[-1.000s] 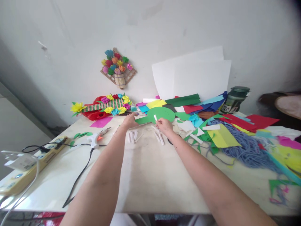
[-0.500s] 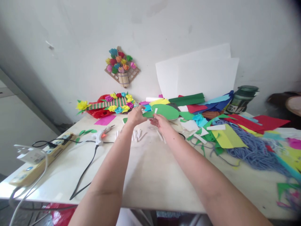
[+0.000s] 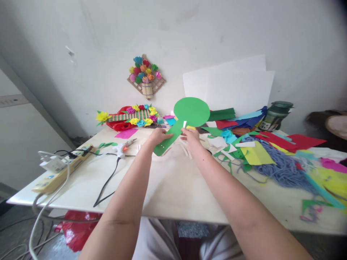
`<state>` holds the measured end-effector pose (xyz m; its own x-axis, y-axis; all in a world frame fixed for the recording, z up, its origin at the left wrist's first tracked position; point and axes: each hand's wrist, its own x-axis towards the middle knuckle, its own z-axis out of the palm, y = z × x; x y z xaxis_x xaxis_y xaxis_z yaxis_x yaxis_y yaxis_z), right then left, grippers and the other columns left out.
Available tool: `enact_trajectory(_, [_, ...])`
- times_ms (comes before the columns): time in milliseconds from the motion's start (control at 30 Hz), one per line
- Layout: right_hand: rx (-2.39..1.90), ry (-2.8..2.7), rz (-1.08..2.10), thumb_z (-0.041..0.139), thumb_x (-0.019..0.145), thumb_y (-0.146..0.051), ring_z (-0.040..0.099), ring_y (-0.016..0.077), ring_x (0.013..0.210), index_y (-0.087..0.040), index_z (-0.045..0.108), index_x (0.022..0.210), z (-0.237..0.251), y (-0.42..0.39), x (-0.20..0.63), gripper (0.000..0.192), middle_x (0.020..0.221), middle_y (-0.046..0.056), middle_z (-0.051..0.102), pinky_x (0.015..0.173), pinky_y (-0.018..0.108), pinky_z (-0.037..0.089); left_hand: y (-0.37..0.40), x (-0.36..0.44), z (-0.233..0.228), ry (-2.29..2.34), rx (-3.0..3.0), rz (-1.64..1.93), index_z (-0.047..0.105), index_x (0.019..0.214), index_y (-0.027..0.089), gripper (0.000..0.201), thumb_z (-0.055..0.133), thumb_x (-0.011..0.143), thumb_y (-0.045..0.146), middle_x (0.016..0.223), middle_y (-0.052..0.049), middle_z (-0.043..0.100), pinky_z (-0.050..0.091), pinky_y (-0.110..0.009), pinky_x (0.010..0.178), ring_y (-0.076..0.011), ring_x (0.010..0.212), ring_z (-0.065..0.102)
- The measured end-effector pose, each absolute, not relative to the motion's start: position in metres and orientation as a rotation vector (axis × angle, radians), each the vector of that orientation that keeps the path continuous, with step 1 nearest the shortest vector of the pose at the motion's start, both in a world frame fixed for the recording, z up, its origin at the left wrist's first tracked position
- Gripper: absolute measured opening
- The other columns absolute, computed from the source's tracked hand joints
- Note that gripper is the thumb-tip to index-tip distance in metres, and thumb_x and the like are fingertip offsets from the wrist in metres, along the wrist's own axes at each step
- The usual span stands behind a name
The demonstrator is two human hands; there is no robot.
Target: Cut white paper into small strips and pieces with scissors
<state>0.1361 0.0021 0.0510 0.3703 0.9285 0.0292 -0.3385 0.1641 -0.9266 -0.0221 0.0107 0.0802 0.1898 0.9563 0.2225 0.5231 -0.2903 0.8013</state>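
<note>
Bright, even daylight; warped, soft edges.

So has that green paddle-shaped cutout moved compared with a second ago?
Yes. The green cutout was lying flat by the paper pile; now the left hand has tilted it up, its round end against the white sheets.

Both forearms are bare from the lower edge of view up to the wrists, with no sleeve, watch or bracelet showing on either. The left hand (image 3: pixel 159 136) and the right hand (image 3: pixel 191 135) are bare too, without gloves, and no ring can be made out at this distance. Below the table edge, between the arms, a bit of light grey clothing shows over the person's lap, creased into soft folds; its cut cannot be told.
</note>
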Motion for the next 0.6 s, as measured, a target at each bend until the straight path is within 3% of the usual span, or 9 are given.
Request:
enact_trajectory(100, [-0.976, -0.754, 1.03, 0.063, 0.064, -0.023, 0.055, 0.0097, 0.055, -0.016, 0.057, 0.063, 0.054, -0.006, 0.144, 0.009, 0.057, -0.002, 0.057, 0.044, 0.019, 0.045, 0.0, -0.018, 0.073, 1.17, 1.712, 0.92, 0.058, 0.061, 0.017, 0.03, 0.074, 0.056, 0.042, 0.048, -0.001, 0.052, 0.037, -0.026, 0.047, -0.0154, 0.049, 0.052])
enact_trajectory(267, [-0.923, -0.685, 0.938, 0.067, 0.06, -0.027, 0.047, 0.006, 0.048, -0.017, 0.058, 0.066, 0.045, -0.024, 0.158, 0.015, 0.055, -0.005, 0.052, 0.042, 0.017, 0.041, -0.013, 0.004, 0.049, 1.045, 1.416, 1.27, 0.057, 0.074, 0.017, 0.031, 0.07, 0.063, 0.042, 0.051, 0.001, 0.053, 0.043, -0.025, 0.049, -0.0145, 0.05, 0.055])
enact_trajectory(400, [-0.935, -0.714, 1.045, 0.069, 0.057, -0.027, 0.04, 0.0053, 0.041, -0.016, 0.058, 0.063, 0.029, -0.041, 0.166, 0.017, 0.049, -0.006, 0.049, 0.038, 0.018, 0.039, -0.017, 0.022, 0.034, 0.92, 1.257, 1.366, 0.054, 0.081, 0.016, 0.033, 0.067, 0.067, 0.042, 0.056, 0.0, 0.056, 0.047, -0.026, 0.055, -0.0146, 0.055, 0.059])
enact_trajectory(600, [-0.96, -1.067, 1.165, 0.073, 0.055, -0.032, 0.052, 0.0072, 0.051, -0.013, 0.063, 0.066, 0.023, -0.058, 0.174, 0.024, 0.065, 0.002, 0.063, 0.04, 0.016, 0.041, -0.022, 0.032, 0.02, 0.829, 1.111, 1.412, 0.049, 0.091, 0.017, 0.032, 0.06, 0.072, 0.04, 0.059, 0.002, 0.057, 0.048, -0.025, 0.054, -0.0129, 0.055, 0.059])
